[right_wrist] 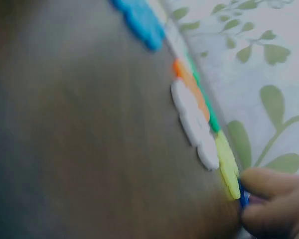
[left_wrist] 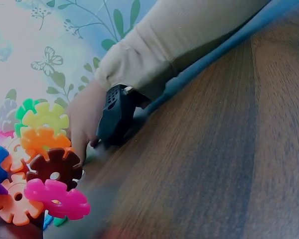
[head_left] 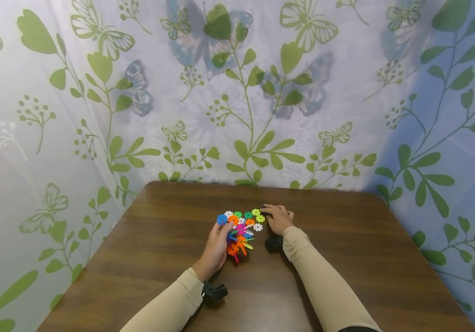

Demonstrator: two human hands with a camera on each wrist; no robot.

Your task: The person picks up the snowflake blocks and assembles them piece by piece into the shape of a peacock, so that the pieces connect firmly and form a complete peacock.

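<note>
My left hand [head_left: 216, 246] grips a cluster of interlocked flower-shaped plastic discs [head_left: 241, 240] in orange, pink, blue and other colours. Close up in the left wrist view, the cluster shows a pink disc [left_wrist: 57, 199] and a brown disc [left_wrist: 55, 169] at its near side. Past the right end of the loose discs, my right hand [head_left: 279, 219] is low over the table. In the right wrist view, its thumb and finger [right_wrist: 271, 204] pinch a dark blue disc [right_wrist: 243, 195], mostly hidden, beside a yellow disc [right_wrist: 227, 164].
Loose discs lie flat beyond the cluster, among them a white disc [head_left: 258, 227], a yellow-green disc [head_left: 260, 218] and a dark green disc [head_left: 248, 215]. The brown wooden table [head_left: 345, 240] ends at a patterned curtain [head_left: 254, 115]. Each wrist wears a black strap [head_left: 214, 291].
</note>
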